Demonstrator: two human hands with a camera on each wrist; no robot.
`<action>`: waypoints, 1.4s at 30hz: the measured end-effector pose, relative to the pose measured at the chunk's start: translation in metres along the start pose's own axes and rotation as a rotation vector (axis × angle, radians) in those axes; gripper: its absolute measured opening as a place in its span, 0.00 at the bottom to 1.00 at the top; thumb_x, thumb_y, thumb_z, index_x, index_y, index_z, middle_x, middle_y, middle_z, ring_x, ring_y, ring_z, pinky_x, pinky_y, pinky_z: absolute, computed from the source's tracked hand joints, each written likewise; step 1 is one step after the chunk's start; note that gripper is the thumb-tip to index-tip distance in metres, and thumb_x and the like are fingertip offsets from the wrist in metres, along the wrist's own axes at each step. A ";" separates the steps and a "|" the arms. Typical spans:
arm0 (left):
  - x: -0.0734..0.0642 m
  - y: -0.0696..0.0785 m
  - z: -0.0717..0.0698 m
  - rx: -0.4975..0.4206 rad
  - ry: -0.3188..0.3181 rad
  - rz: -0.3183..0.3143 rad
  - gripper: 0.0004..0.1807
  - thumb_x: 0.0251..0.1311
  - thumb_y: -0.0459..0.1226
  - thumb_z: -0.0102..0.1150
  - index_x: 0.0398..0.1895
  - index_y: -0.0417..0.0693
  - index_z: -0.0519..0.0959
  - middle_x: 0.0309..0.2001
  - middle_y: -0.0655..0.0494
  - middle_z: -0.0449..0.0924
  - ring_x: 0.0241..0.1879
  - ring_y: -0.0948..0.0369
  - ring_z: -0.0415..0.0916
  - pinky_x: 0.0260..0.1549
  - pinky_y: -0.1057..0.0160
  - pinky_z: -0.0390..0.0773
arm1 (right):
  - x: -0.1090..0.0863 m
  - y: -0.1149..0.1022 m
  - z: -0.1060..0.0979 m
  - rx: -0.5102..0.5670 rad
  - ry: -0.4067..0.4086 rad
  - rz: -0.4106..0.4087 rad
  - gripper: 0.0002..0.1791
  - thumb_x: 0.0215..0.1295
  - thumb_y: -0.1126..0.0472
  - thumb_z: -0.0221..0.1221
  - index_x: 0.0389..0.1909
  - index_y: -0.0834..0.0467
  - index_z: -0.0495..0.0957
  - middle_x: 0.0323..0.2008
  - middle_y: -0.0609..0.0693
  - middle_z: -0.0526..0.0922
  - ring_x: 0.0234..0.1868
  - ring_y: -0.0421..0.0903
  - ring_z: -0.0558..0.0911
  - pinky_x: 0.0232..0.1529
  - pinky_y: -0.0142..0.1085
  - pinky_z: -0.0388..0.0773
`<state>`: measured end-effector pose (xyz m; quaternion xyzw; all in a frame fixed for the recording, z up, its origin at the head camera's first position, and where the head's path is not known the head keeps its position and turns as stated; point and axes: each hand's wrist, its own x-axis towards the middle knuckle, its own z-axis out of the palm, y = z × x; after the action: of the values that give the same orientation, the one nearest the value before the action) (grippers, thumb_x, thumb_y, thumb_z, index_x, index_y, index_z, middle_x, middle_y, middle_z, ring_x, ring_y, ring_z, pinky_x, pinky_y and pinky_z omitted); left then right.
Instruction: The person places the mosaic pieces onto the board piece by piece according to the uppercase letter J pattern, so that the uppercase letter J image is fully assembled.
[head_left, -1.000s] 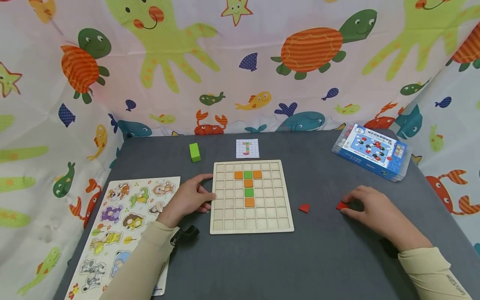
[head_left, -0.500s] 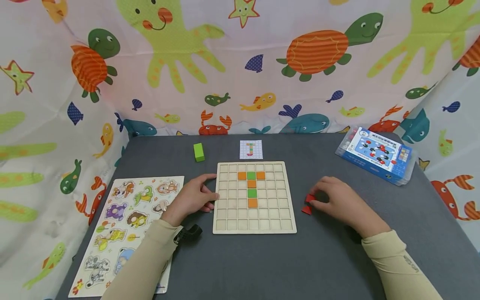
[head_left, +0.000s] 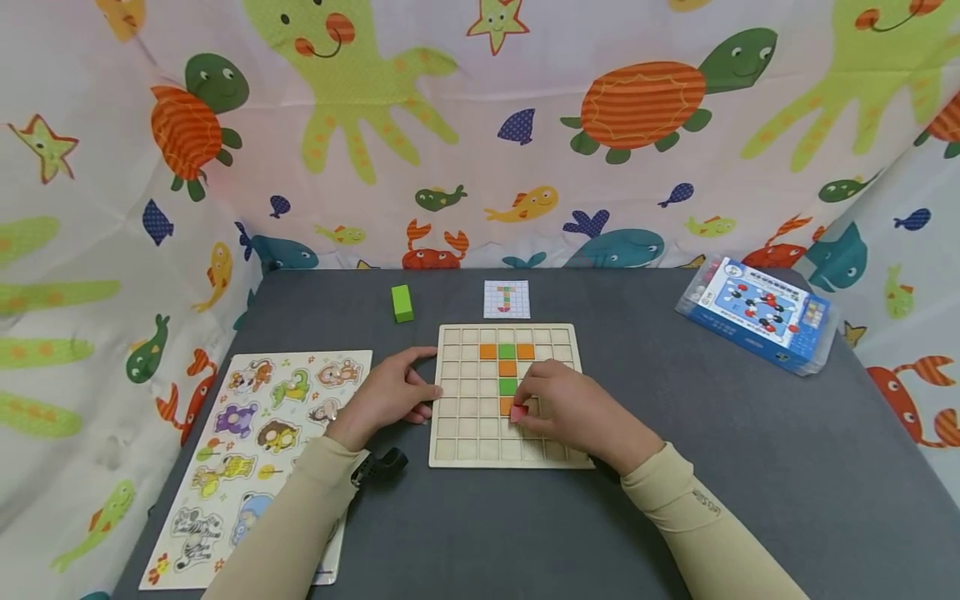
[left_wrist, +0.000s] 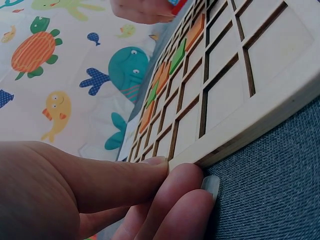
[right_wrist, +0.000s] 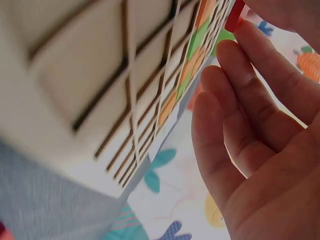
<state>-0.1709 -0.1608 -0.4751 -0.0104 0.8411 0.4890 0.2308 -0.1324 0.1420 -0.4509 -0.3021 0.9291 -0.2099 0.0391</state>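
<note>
A square wooden grid board (head_left: 459, 450) holds orange and green tiles in a T shape. My left hand (head_left: 392, 387) is at its left edge; in the left wrist view the thumb and curled fingertips meet at the rim. My right hand (head_left: 573, 408) is over the right half of the board and pinches a small red tile (head_left: 519, 412) beside the lowest orange tile (head_left: 505, 406). In the right wrist view that hand's other fingers (right_wrist: 207, 117) stay apart from the board. A bit of red (right_wrist: 4, 236) shows at that view's lower left corner.
A pattern card (head_left: 507, 299) lies behind the board, with a green block (head_left: 402, 303) to its left. An animal puzzle board (head_left: 247, 433) lies under the left forearm. A blue boxed molecule set (head_left: 757, 312) sits at the back right.
My right hand has come from the right, past the two red pieces on the table, to over the board with a red tile. The left hand has kept its place at the edge.
</note>
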 end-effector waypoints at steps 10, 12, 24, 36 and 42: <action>0.001 -0.001 0.002 0.007 0.008 -0.005 0.41 0.68 0.38 0.74 0.82 0.59 0.67 0.40 0.46 0.86 0.28 0.57 0.88 0.31 0.59 0.92 | -0.001 -0.010 0.011 -0.051 0.008 -0.058 0.05 0.66 0.54 0.76 0.37 0.48 0.90 0.39 0.42 0.84 0.46 0.41 0.82 0.47 0.38 0.86; 0.001 -0.001 0.001 0.006 0.009 -0.007 0.41 0.68 0.38 0.74 0.82 0.59 0.67 0.40 0.46 0.86 0.28 0.57 0.88 0.31 0.59 0.92 | 0.000 -0.010 0.012 -0.053 0.004 -0.068 0.05 0.66 0.55 0.76 0.37 0.48 0.90 0.39 0.43 0.85 0.46 0.42 0.82 0.48 0.39 0.87; 0.000 0.000 0.000 0.008 0.008 -0.021 0.41 0.68 0.38 0.74 0.82 0.59 0.68 0.40 0.46 0.86 0.28 0.58 0.87 0.31 0.60 0.91 | 0.001 -0.009 0.018 -0.076 0.014 -0.077 0.04 0.66 0.56 0.75 0.36 0.48 0.89 0.38 0.42 0.84 0.46 0.42 0.81 0.47 0.38 0.86; 0.000 0.002 -0.001 0.007 -0.001 -0.012 0.41 0.68 0.38 0.74 0.82 0.59 0.67 0.40 0.46 0.86 0.28 0.58 0.88 0.31 0.59 0.91 | 0.001 -0.009 0.016 -0.089 0.012 -0.076 0.05 0.65 0.56 0.76 0.38 0.49 0.89 0.39 0.42 0.84 0.45 0.42 0.80 0.46 0.39 0.86; -0.001 0.001 -0.001 0.006 0.001 -0.023 0.41 0.68 0.38 0.74 0.82 0.59 0.67 0.40 0.46 0.86 0.28 0.57 0.88 0.31 0.60 0.91 | 0.001 -0.006 0.015 -0.076 0.035 -0.083 0.05 0.63 0.59 0.77 0.37 0.48 0.90 0.39 0.42 0.85 0.46 0.42 0.81 0.45 0.38 0.86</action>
<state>-0.1709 -0.1609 -0.4737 -0.0196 0.8425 0.4840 0.2357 -0.1264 0.1316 -0.4616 -0.3379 0.9236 -0.1813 0.0025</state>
